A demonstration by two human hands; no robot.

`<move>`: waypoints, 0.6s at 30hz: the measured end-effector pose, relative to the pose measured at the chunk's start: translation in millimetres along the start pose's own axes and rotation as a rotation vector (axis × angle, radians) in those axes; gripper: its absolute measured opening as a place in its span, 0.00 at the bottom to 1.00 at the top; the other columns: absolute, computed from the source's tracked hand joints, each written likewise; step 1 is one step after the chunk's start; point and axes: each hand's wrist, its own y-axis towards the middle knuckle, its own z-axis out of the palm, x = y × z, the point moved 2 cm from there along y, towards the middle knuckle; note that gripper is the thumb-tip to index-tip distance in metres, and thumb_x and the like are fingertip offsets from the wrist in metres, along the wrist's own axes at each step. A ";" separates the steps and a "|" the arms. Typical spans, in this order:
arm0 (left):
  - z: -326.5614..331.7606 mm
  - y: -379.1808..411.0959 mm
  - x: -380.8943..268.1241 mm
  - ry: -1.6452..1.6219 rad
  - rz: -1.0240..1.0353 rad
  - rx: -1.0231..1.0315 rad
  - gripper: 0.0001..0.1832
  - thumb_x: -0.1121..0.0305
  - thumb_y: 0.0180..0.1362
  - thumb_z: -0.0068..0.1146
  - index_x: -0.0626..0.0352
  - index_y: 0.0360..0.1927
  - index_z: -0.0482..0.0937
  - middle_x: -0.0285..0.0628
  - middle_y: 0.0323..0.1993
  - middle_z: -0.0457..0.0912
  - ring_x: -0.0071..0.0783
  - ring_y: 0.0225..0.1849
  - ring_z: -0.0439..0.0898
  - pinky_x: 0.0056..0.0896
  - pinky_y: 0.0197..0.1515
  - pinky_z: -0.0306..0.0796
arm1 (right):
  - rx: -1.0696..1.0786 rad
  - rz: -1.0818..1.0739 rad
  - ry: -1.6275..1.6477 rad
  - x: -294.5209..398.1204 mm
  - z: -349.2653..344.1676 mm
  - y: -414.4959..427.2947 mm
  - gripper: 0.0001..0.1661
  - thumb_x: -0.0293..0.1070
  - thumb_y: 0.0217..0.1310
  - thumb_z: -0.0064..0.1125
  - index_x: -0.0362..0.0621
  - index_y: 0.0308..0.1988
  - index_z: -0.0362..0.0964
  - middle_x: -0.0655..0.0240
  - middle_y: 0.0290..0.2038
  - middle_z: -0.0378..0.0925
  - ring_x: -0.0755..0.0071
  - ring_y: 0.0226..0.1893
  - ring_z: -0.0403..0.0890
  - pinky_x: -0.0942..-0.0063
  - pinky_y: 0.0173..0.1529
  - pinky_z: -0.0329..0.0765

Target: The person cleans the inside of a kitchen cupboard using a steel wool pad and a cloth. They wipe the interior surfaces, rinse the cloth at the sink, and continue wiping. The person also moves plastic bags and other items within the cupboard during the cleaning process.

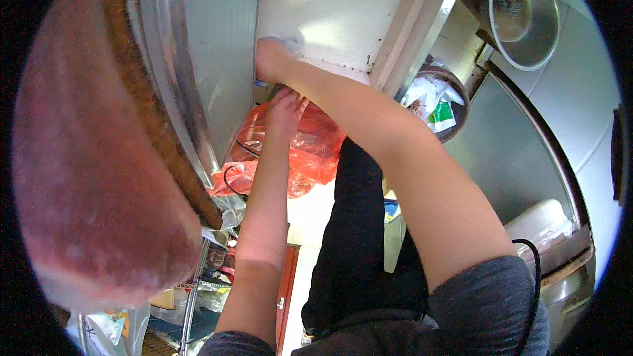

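Observation:
My right hand [271, 62] reaches to the inner corner of a white panel [336, 15], beside a grey-blue upright panel [222, 34]. A greyish cloth [292, 42], blurred, shows at this hand; the fingers are mostly hidden, so its grip is unclear. Just below, my left hand [287, 104] is near a dark object [277, 90] that is mostly hidden; whether the fingers hold it cannot be told. Under the left hand lies a crumpled red plastic bag [316, 143], with a thin black cable [227, 178] across it.
A round bin [462, 109] with plastic wrappers stands at the right, below a metal pot [529, 15]. A large reddish, blurred surface [104, 158] fills the left side. Wire shelving [195, 291] with bags stands at the lower left. Dark-trousered legs [351, 237] are below my arms.

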 end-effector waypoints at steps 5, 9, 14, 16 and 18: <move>-11.6 3.8 10.9 0.114 -0.190 0.073 0.17 0.72 0.59 0.54 0.58 0.53 0.73 0.40 0.51 0.78 0.36 0.57 0.76 0.47 0.63 0.67 | 0.080 -0.097 -0.152 -14.0 -48.4 -101.3 0.17 0.34 0.47 0.63 0.62 0.41 0.83 0.64 0.40 0.75 0.54 0.43 0.80 0.56 0.43 0.77; 16.4 -13.1 60.0 0.631 -0.216 0.087 0.18 0.70 0.58 0.53 0.59 0.52 0.79 0.43 0.51 0.82 0.40 0.54 0.79 0.42 0.59 0.69 | 0.285 -0.031 -0.389 -30.8 -81.2 -162.8 0.12 0.37 0.49 0.60 0.60 0.37 0.84 0.66 0.38 0.77 0.57 0.44 0.80 0.54 0.45 0.73; 32.1 -14.1 88.1 1.133 0.207 0.062 0.18 0.73 0.60 0.49 0.66 0.52 0.81 0.47 0.49 0.84 0.37 0.52 0.81 0.36 0.57 0.71 | 0.639 0.000 -0.779 -26.1 -87.7 -190.0 0.11 0.39 0.54 0.58 0.53 0.36 0.84 0.67 0.43 0.82 0.63 0.48 0.80 0.56 0.53 0.67; 32.5 -15.9 90.5 0.951 0.189 0.054 0.18 0.73 0.60 0.49 0.66 0.52 0.81 0.46 0.50 0.84 0.36 0.52 0.80 0.36 0.56 0.71 | 0.697 -0.027 -0.862 -16.0 -85.9 -188.2 0.12 0.40 0.54 0.59 0.52 0.37 0.84 0.66 0.43 0.82 0.62 0.48 0.80 0.56 0.53 0.67; 39.3 -25.9 82.4 0.757 0.019 0.084 0.21 0.71 0.62 0.50 0.63 0.58 0.78 0.42 0.53 0.82 0.31 0.53 0.79 0.33 0.55 0.71 | 0.789 -0.053 -0.865 -20.7 -90.8 -186.6 0.12 0.41 0.54 0.60 0.52 0.38 0.85 0.67 0.43 0.83 0.61 0.49 0.80 0.56 0.53 0.68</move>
